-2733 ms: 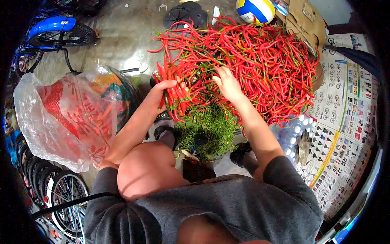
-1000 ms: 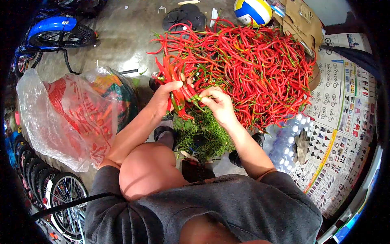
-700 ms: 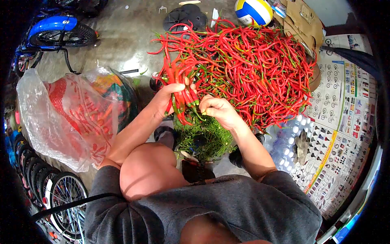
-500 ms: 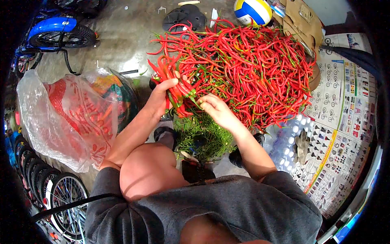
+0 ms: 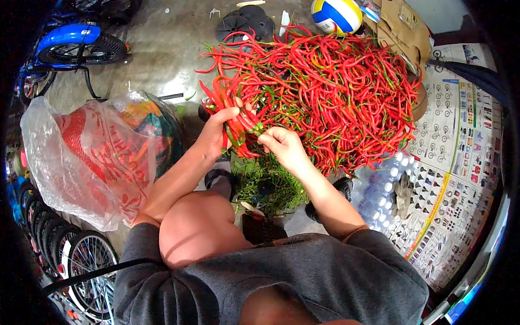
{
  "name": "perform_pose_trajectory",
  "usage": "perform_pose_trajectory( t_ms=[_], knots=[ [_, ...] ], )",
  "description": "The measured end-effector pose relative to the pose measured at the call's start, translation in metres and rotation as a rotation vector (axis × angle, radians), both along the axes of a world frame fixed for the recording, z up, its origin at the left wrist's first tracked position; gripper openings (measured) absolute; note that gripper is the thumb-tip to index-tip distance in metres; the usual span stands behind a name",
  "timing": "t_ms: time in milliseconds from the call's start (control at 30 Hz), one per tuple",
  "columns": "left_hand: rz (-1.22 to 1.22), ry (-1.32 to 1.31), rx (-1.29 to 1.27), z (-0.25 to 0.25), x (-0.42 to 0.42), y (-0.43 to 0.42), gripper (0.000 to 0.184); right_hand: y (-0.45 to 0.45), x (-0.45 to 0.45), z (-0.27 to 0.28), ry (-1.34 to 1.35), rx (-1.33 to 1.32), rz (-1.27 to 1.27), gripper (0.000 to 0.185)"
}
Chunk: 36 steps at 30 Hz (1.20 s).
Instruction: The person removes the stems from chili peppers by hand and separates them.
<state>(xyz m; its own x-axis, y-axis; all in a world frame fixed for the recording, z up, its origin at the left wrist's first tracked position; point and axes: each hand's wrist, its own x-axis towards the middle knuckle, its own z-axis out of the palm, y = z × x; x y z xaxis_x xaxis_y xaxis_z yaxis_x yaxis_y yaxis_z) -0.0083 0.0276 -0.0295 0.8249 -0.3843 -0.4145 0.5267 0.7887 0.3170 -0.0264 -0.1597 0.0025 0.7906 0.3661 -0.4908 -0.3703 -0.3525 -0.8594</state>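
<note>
My left hand (image 5: 216, 123) is wrapped round a bunch of long red chili peppers (image 5: 234, 129), its thumb lying across them. Their green stem ends point right, toward my right hand (image 5: 285, 149). That hand is closed in a pinch on a chili stem at the end of the bunch; the fingertips partly hide it. Just beyond both hands spreads a large heap of red chilies (image 5: 352, 97). Below them, between my feet, lies a pile of green chili stems (image 5: 271, 187).
On the left stand a clear plastic bag (image 5: 46, 146) over a red sack and a blue bicycle (image 5: 70, 38). A volleyball (image 5: 337, 16) and cardboard (image 5: 403, 30) border the heap's far side. Wrapped bottles (image 5: 382, 189) and a glove (image 5: 402, 196) lie right, beside a printed poster (image 5: 439, 124).
My right hand has shifted slightly left, and its fingertips have come closer to the stem ends. The left hand keeps its hold on the bunch almost in place.
</note>
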Motion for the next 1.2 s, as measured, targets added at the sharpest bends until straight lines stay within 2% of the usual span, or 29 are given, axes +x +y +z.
perform_pose_trajectory(
  t_ms=[33,100,133,200,267,333,400,467,533,600,667,700,800,833,867,933,967,1000,1067,1200],
  knots=[
    [0.001,0.013,-0.009,0.001,0.0,0.0,0.023,0.001,-0.001,0.0,0.001,0.0,-0.003,0.014],
    [-0.018,0.04,-0.056,0.003,0.001,0.0,0.022,0.003,-0.003,0.0,-0.482,0.065,0.031,0.008],
    [-0.035,0.067,-0.104,0.004,0.001,0.0,0.021,0.002,0.0,0.003,-0.482,0.064,0.031,0.008],
    [-0.064,0.067,-0.144,0.003,0.002,0.0,0.02,-0.001,0.009,0.014,-0.952,0.071,0.29,0.005],
    [-0.074,0.144,-0.146,-0.003,0.001,-0.001,0.02,0.004,0.009,0.021,-1.02,0.115,0.377,0.013],
    [-0.072,0.131,-0.147,-0.009,0.0,0.001,0.018,-0.001,0.018,0.025,-1.04,0.07,0.46,0.007],
    [-0.029,0.077,-0.085,-0.011,-0.001,0.005,0.017,-0.021,0.057,0.026,-1.088,-0.16,0.598,0.01],
    [-0.021,0.037,-0.097,-0.008,0.0,0.01,0.017,-0.062,0.086,-0.001,-1.206,-0.499,0.33,0.013],
    [-0.023,-0.01,-0.072,-0.007,0.0,0.01,0.017,-0.097,0.11,-0.039,-0.999,-0.861,0.07,0.019],
    [-0.06,-0.004,-0.096,-0.005,-0.002,0.007,0.02,-0.122,0.126,-0.055,-0.88,-1.104,-0.017,0.027],
    [-0.142,-0.021,-0.041,-0.003,-0.002,0.005,0.023,-0.133,0.13,-0.063,-0.567,-1.303,-0.065,0.037],
    [-0.145,-0.021,-0.06,-0.006,-0.002,0.006,0.026,-0.14,0.132,-0.066,-0.472,-1.24,-0.055,0.045],
    [-0.111,0.002,-0.122,-0.009,-0.001,0.006,0.025,-0.158,0.127,-0.072,-0.549,-1.17,0.066,0.048],
    [-0.112,0.002,-0.122,-0.01,-0.002,0.007,0.025,-0.174,0.122,-0.087,-0.716,-1.119,0.061,0.042],
    [-0.1,-0.004,-0.127,-0.011,-0.002,0.008,0.025,-0.182,0.122,-0.084,-0.716,-1.119,0.061,0.042],
    [-0.086,-0.011,-0.131,-0.01,-0.003,0.009,0.025,-0.191,0.123,-0.08,-0.733,-0.991,0.044,0.029],
    [-0.091,-0.019,-0.12,-0.007,-0.003,0.009,0.025,-0.181,0.121,-0.071,-0.926,-0.929,-0.064,0.02],
    [-0.097,-0.027,-0.109,-0.004,-0.003,0.009,0.025,-0.172,0.115,-0.061,-1.032,-0.883,-0.181,0.018],
    [-0.096,-0.044,-0.084,0.002,-0.002,0.006,0.026,-0.142,0.099,-0.028,-1.165,-0.827,-0.207,0.018],
    [-0.12,-0.114,-0.013,0.009,-0.001,-0.006,0.029,-0.066,0.05,-0.007,-0.899,-0.536,0.031,0.021]
  ],
)
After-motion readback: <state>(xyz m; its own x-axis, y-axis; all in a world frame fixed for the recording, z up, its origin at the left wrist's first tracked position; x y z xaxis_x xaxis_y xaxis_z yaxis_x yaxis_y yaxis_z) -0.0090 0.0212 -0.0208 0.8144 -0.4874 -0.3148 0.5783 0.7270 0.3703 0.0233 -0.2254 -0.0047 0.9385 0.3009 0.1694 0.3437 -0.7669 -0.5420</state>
